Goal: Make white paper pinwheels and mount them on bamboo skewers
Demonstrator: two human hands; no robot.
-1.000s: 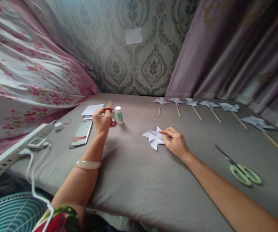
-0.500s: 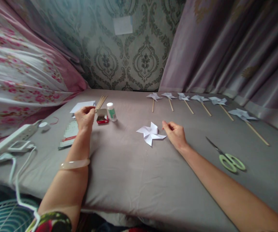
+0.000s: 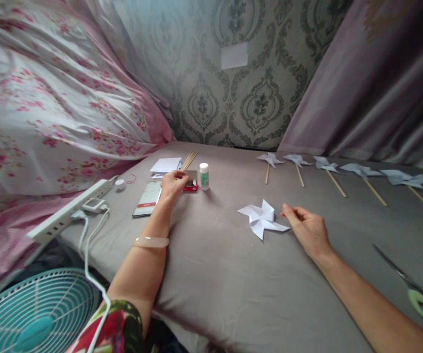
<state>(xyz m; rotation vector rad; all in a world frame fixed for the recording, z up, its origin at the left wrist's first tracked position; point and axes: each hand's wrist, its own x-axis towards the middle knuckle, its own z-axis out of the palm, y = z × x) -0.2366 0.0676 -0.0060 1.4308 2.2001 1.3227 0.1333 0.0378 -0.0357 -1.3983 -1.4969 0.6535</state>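
My left hand (image 3: 173,185) is at the left edge of a small open red box (image 3: 192,185) of tiny dark pieces, fingers bent together. What it pinches, if anything, is too small to make out. A white bottle with a green label (image 3: 204,177) stands just right of the box. A folded white paper pinwheel (image 3: 261,218) without a stick lies flat in the middle of the table. Right of it, apart from its tip, my right hand (image 3: 307,229) hovers with thumb and fingers pressed together. Anything between them is too small to see.
Several paper pinwheels on sticks (image 3: 329,165) line the back right. Green-handled scissors (image 3: 410,282) lie at right. On the left are white paper (image 3: 166,165), wooden sticks (image 3: 189,160), a phone (image 3: 148,200), a power strip (image 3: 69,211) and a teal fan (image 3: 37,314).
My right hand has let go of the pinwheel and sits just right of it. My left hand went left of the red box, then back to its edge. The view has swung left.
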